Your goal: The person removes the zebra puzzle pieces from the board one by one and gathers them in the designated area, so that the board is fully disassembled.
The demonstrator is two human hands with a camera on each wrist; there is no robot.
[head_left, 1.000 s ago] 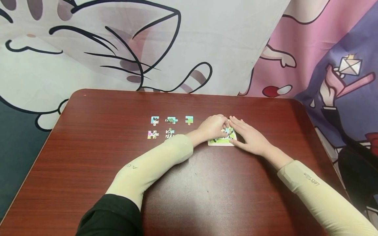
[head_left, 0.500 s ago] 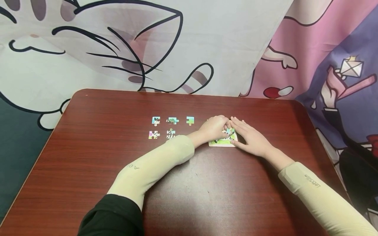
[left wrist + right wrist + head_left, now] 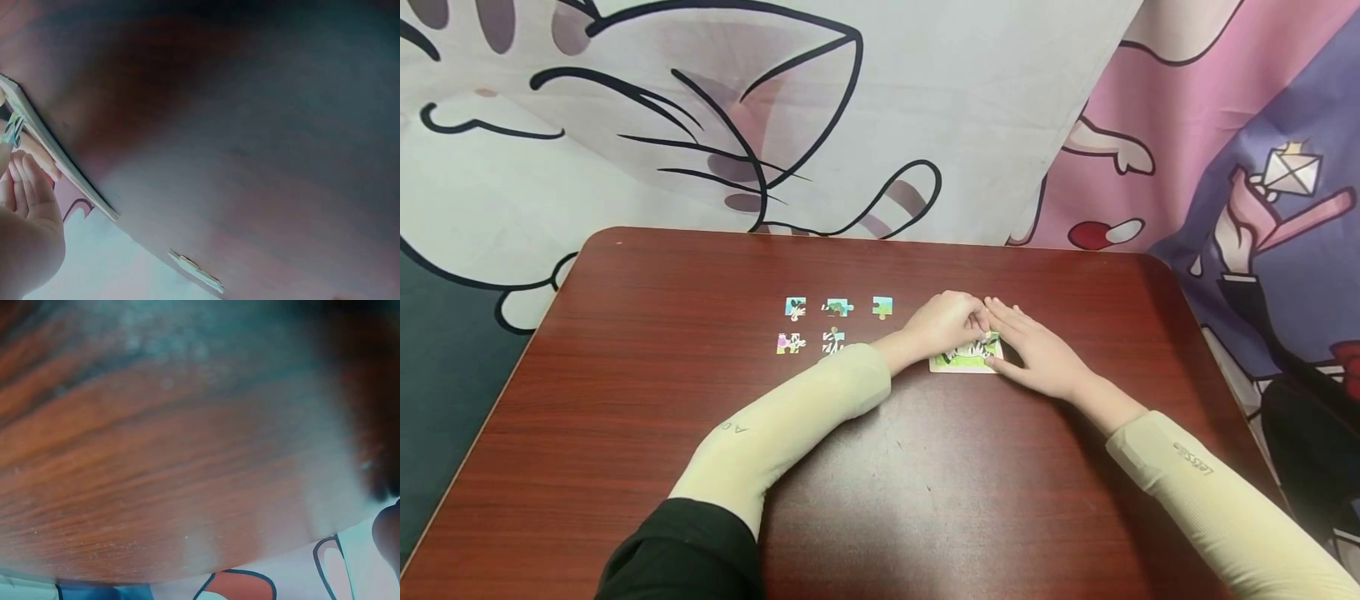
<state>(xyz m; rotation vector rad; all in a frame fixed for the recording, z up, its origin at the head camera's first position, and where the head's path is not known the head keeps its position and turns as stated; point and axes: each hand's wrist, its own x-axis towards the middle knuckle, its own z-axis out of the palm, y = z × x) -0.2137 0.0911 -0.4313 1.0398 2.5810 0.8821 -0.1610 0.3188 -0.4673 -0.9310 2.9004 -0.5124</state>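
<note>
In the head view a small puzzle board point(image 3: 962, 363) with a green, cartoon-like print and a pale border lies under both hands. My left hand point(image 3: 946, 323) is over its upper part, thumb and fingertips pinching a small puzzle piece point(image 3: 14, 129), seen at the left edge of the left wrist view. My right hand point(image 3: 1037, 350) rests along the board's right edge, fingers straight and thumb on the corner. The left hand hides much of the board. Several loose puzzle pieces point(image 3: 882, 307) lie in two rows left of the board.
A reddish-brown wooden table point(image 3: 880, 500) bears everything. Behind its far edge hangs a white cloth point(image 3: 970, 108) with a cartoon cat drawing, and a pink and purple cloth point(image 3: 1195, 150) hangs on the right.
My left fingertips have shifted slightly up and right, lifting a piece that showed flat on the board before. The right hand and the loose pieces have stayed put.
</note>
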